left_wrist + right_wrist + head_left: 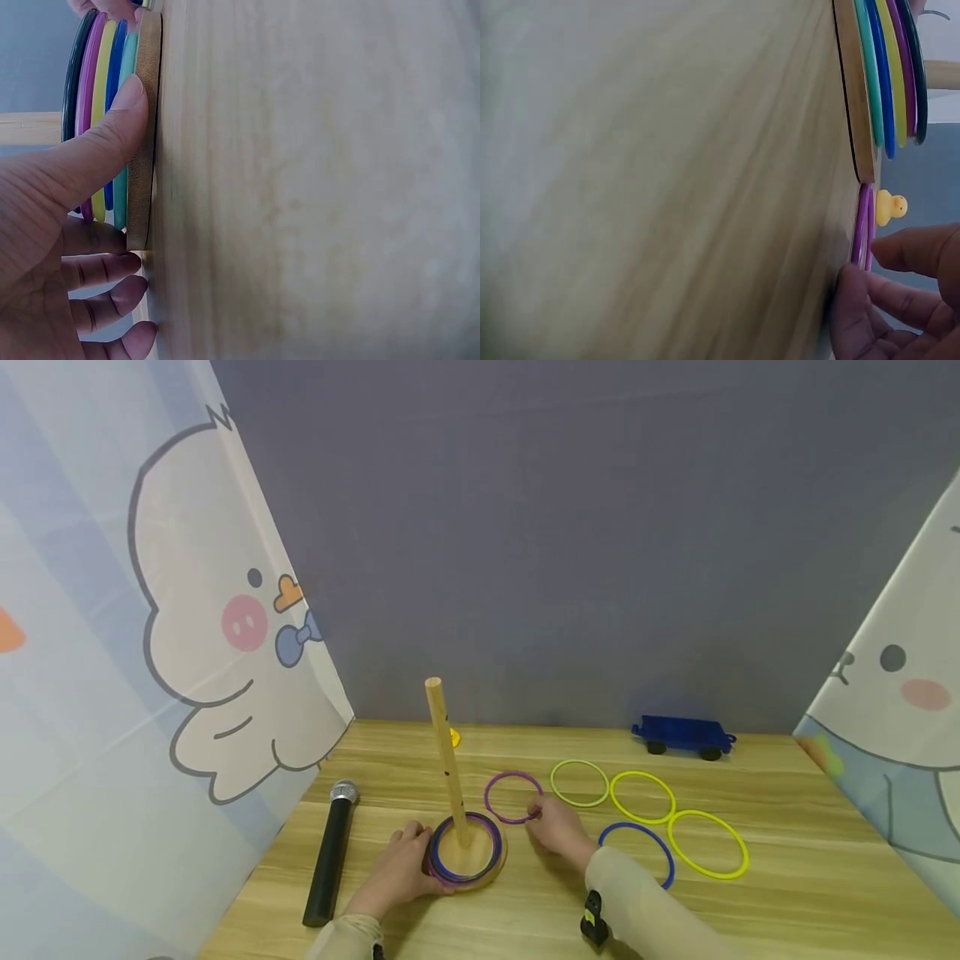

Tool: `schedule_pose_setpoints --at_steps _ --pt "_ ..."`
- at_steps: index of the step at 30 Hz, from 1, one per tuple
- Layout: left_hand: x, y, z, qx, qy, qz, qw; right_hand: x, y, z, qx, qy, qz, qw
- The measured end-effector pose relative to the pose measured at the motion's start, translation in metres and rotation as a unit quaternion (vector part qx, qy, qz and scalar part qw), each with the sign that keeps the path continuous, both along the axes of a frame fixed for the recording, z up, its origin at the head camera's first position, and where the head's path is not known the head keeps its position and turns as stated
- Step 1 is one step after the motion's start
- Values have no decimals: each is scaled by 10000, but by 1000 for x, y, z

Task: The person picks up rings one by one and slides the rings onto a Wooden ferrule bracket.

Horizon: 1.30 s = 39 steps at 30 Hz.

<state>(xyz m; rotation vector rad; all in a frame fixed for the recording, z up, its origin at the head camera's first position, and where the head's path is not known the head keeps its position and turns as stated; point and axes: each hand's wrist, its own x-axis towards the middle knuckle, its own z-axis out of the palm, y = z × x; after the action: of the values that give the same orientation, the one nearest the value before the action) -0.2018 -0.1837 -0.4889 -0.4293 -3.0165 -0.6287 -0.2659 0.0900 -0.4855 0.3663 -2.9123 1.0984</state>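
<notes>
My left hand (397, 870) grips the near left side of a ring-toss stand, a wooden pole (447, 768) on a round wooden base (142, 187). In the left wrist view its thumb lies across the stacked rings (100, 75) and reaches the base edge, with the index finger at the edge below. Teal, blue, yellow, purple and dark green rings make up this stack around the pole. To the right of the stand, my right hand (558, 828) pinches the right edge of a purple ring (486, 795) between thumb and fingers, low at the tabletop.
Loose on the table right of the stand are a light green ring (553, 781), two yellow rings (720, 877) and a blue ring (630, 824). A black microphone (330, 860) lies at the left. Farther back are a yellow duck (889, 206) and a blue toy wagon (684, 735).
</notes>
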Motion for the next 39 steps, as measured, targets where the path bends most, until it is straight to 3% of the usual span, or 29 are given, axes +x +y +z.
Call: schedule_pose_setpoints --at_steps 5,16,39 --pt "0 0 1 43 29 -21 10000 4 5 6 745 354 -309 9961" --pt "1 -1 2 55 32 -65 10000 2 22 6 1159 158 -537 9917" --pt "1 0 2 -22 -7 8 10000 3 30 10 1364 13 -916 9864"
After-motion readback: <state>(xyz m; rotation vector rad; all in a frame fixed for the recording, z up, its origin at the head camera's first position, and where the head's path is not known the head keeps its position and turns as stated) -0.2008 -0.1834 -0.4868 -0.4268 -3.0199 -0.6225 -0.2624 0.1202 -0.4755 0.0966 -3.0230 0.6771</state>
